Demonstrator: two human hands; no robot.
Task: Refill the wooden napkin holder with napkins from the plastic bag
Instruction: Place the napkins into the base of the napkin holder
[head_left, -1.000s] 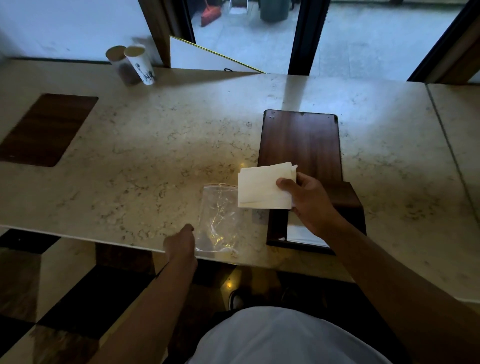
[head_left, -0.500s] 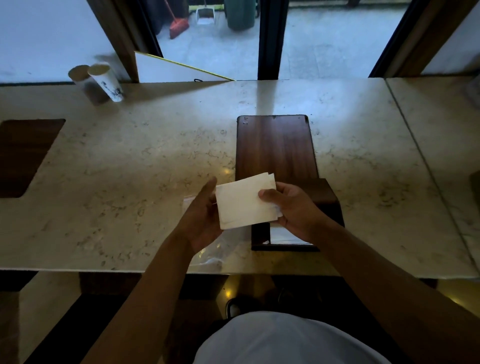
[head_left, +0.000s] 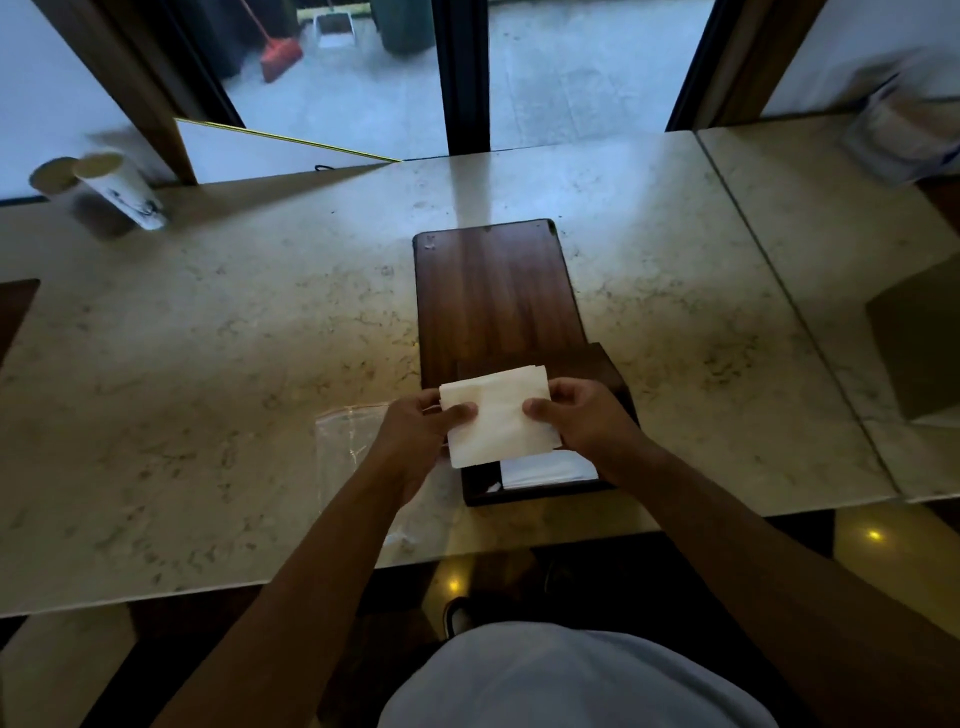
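Marble counter (head_left: 208, 364): two paper cups (head_left: 111, 192) far left. Red broom (head_left: 280, 54) and dustpan (head_left: 335, 31) outside glass door.

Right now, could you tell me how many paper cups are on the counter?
2. Both sit at the counter's far left corner: a white printed cup, tilted, and a plainer one just left of and behind it, partly hidden. None shows elsewhere.

A white napkin stack (head_left: 498, 418) is held level just above the dark wooden napkin holder (head_left: 511, 332); the clear plastic bag (head_left: 348, 447) lies flat, left of it.
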